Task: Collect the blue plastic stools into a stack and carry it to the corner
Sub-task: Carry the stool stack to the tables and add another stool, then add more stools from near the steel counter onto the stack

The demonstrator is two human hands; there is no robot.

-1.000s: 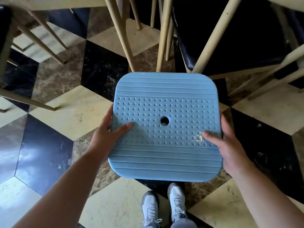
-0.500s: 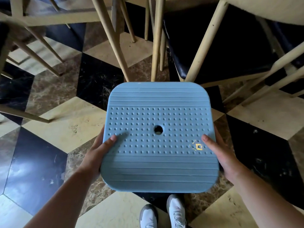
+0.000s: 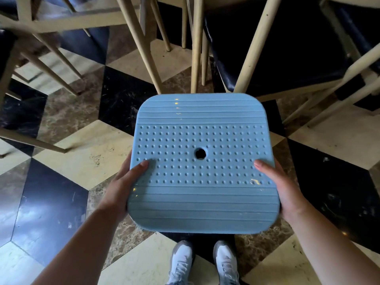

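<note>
A blue plastic stool (image 3: 202, 167) fills the middle of the view, seen from straight above: a square seat with rounded corners, rows of bumps and a round hole at its centre. My left hand (image 3: 121, 188) grips the seat's left edge with the thumb on top. My right hand (image 3: 285, 188) grips the right edge the same way. The fingers of both hands are hidden under the seat. Whatever lies below the seat, legs or further stools, is hidden too.
Pale wooden chair legs (image 3: 195, 48) and a black chair cushion (image 3: 287, 44) stand close ahead of the stool. More wooden legs (image 3: 51, 56) cross the upper left. The floor is black, cream and brown tile (image 3: 61, 202). My white shoes (image 3: 203, 262) show below the stool.
The stool has come lower in the view and a little closer to me, still held by both hands. The chair legs ahead appear nearer.
</note>
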